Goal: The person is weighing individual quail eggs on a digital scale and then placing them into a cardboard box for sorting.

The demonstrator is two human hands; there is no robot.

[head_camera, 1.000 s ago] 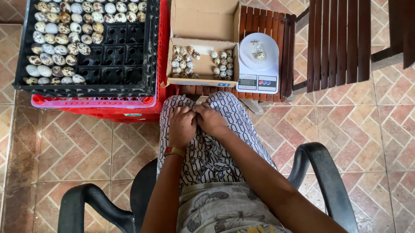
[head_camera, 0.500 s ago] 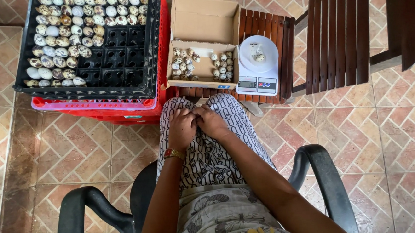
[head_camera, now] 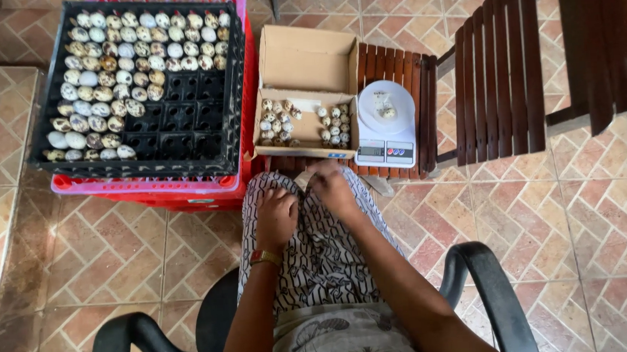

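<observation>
I sit in a black armchair with both hands on my lap over patterned black-and-white trousers. My left hand [head_camera: 276, 218], with a gold bracelet at the wrist, rests curled on my left thigh. Near the knees, my right hand [head_camera: 332, 189] has its fingers bent downward. Only the backs of both hands show, so anything held is hidden. Just beyond my knees an open cardboard box [head_camera: 306, 60] holds several small speckled eggs [head_camera: 303, 122]. A white kitchen scale [head_camera: 386, 121] with a few small eggs on its pan stands to the right of the box.
A black egg tray [head_camera: 201, 125], partly filled with speckled eggs, sits on a red crate [head_camera: 184, 192] at the left. Box and scale stand on a low wooden slatted stool [head_camera: 393, 59]. A dark wooden chair [head_camera: 531, 61] is at the right. The floor is herringbone tile.
My left hand has drawn back slightly toward my body while my right hand stays near the knees. The view has shifted a little.
</observation>
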